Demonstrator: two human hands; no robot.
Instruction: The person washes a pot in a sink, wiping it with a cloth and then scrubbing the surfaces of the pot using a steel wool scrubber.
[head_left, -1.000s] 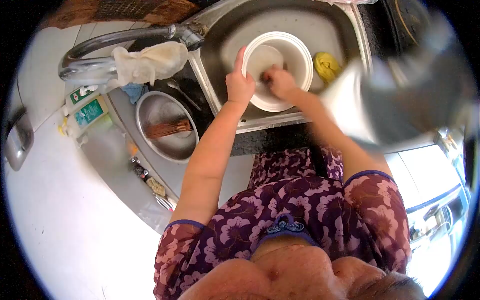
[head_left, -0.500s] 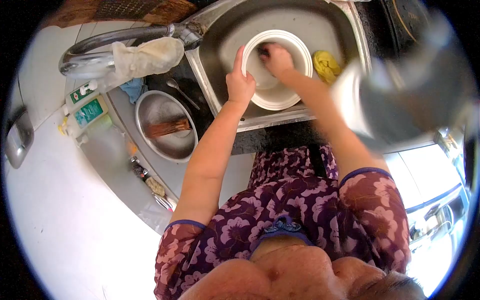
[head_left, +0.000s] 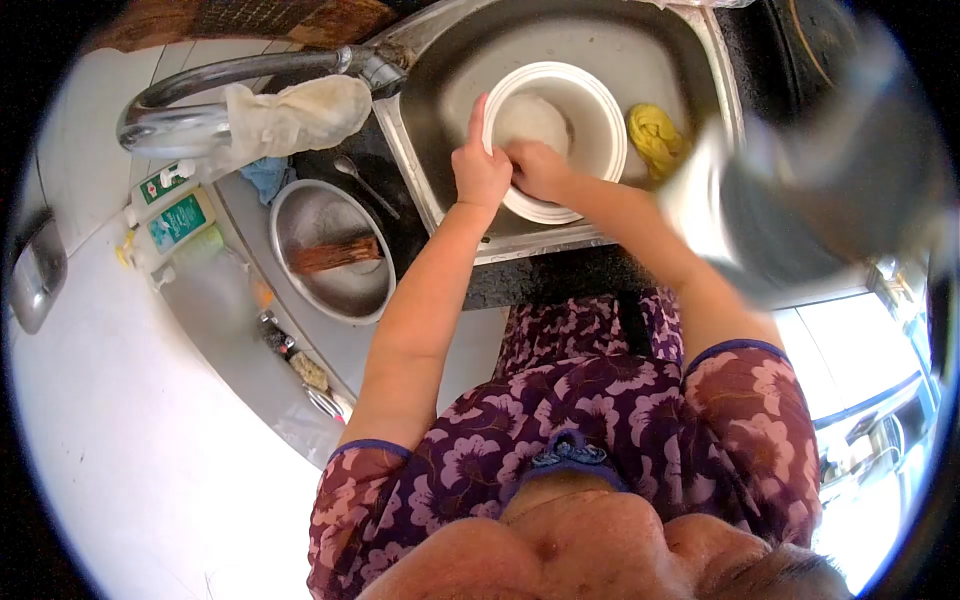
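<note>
Inside the steel sink (head_left: 680, 40) a round white plastic bucket (head_left: 600, 100) stands with its mouth facing me. My left hand (head_left: 481, 170) grips its rim on the left, thumb inside or over the edge and index finger stretched along the outside. My right hand (head_left: 538, 170) is inside the bucket, closed and pressed to the near left part of the inner wall, close to my left hand. The dark scrubbing pad it had under its fingers half a second ago is hidden beneath it now. A yellow cloth (head_left: 655, 140) lies crumpled right of the bucket.
Left of the sink are a tap (head_left: 240, 70) with a cloth tied on its spout, a spoon (head_left: 365, 185), and a steel basin (head_left: 285, 290) holding a brown bristle bundle (head_left: 335, 254). Bottles (head_left: 180, 220) and a blue cloth (head_left: 266, 178) stand nearby. A blurred grey shape (head_left: 820, 190) covers the right side.
My right hand has moved from the bucket's far left inner wall down to its near left side. My left hand keeps its hold on the rim, and the bucket has barely shifted.
</note>
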